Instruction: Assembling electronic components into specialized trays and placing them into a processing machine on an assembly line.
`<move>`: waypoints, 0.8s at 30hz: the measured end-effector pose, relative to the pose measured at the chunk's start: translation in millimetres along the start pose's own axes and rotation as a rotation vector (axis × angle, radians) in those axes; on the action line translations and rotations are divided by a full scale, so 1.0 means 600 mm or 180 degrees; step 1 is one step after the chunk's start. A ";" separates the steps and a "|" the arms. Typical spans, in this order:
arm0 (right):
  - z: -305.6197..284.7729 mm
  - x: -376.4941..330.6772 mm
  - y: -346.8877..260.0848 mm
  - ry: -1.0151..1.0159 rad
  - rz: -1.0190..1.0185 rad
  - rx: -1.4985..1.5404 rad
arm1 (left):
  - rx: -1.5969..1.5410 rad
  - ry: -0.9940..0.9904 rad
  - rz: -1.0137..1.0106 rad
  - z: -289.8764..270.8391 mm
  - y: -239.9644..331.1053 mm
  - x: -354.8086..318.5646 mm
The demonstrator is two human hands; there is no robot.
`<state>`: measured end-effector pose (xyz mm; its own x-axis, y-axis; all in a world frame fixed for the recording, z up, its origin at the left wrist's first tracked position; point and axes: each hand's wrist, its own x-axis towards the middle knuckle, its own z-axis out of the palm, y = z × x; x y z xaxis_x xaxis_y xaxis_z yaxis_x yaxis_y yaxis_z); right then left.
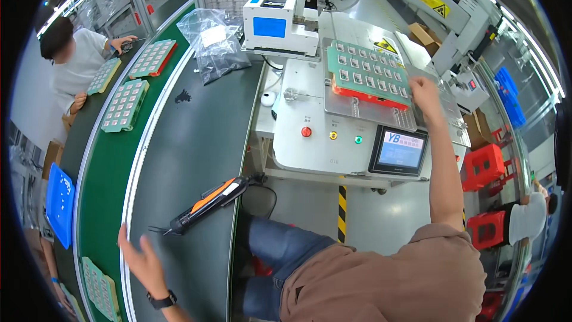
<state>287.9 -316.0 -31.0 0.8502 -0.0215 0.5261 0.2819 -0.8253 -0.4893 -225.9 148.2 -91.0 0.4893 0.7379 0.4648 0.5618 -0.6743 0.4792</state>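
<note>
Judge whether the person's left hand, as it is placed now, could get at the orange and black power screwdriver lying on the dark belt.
Probably yes. The left hand is open over the dark belt, just below the screwdriver, with only bare belt between them.

Right hand [424,92] touching the green tray [367,73] of small parts (on the machine's metal plate [363,110]), left hand [138,257] open near an orange-black electric screwdriver [205,204] on the conveyor belt [185,143]

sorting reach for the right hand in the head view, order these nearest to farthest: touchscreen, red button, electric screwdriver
From the right hand:
1. Touchscreen, just below it on the machine front.
2. Red button, further left on the panel.
3. Electric screwdriver, far lower left on the dark belt.
</note>
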 end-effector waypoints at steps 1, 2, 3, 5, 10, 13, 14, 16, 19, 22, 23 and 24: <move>0.001 0.002 0.000 -0.0611 0.0563 0.0600 | -0.0322 -0.0232 0.0280 0.017 0.069 0.020; -0.033 0.010 -0.001 -0.1106 0.1122 0.1098 | -0.0793 -0.0487 0.0593 0.046 0.139 0.044; -0.015 0.011 0.013 -0.1158 0.1136 0.1132 | -0.1186 -0.0767 0.0738 0.062 0.214 0.057; -0.005 0.025 0.031 -0.1413 0.1418 0.1533 | -0.1948 -0.1458 0.1282 0.112 0.323 0.080; -0.012 0.048 0.042 -0.1769 0.1623 0.2139 | -0.3055 -0.2146 0.1730 0.285 0.515 0.104; -0.005 0.052 0.050 -0.1969 0.1625 0.2216 | -0.3148 -0.1720 0.1328 0.380 0.603 0.126; -0.006 0.054 0.064 -0.2069 0.1645 0.2315 | -0.3129 -0.1852 0.1013 0.394 0.624 0.133; -0.005 0.059 0.086 -0.2176 0.1615 0.2466 | -0.3305 -0.1694 0.0874 0.438 0.646 0.129; 0.001 0.076 0.142 -0.2131 0.1555 0.2725 | -0.3226 -0.1902 0.0539 0.457 0.658 0.134; -0.006 0.080 0.135 -0.2155 0.1282 0.2912 | -0.3585 -0.1720 0.0043 0.477 0.655 0.125; -0.006 0.079 0.116 -0.2199 0.1265 0.2966 | -0.3603 -0.1621 -0.0067 0.487 0.652 0.122; -0.007 0.078 0.102 -0.2236 0.1260 0.3010 | -0.3628 -0.1535 -0.0176 0.496 0.651 0.120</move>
<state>342.9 -369.6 -33.4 0.9214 0.3711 -0.1155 -0.0863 -0.0943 -0.9918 227.3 -54.2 -91.8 0.8145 0.5377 0.2177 -0.1933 -0.1022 0.9758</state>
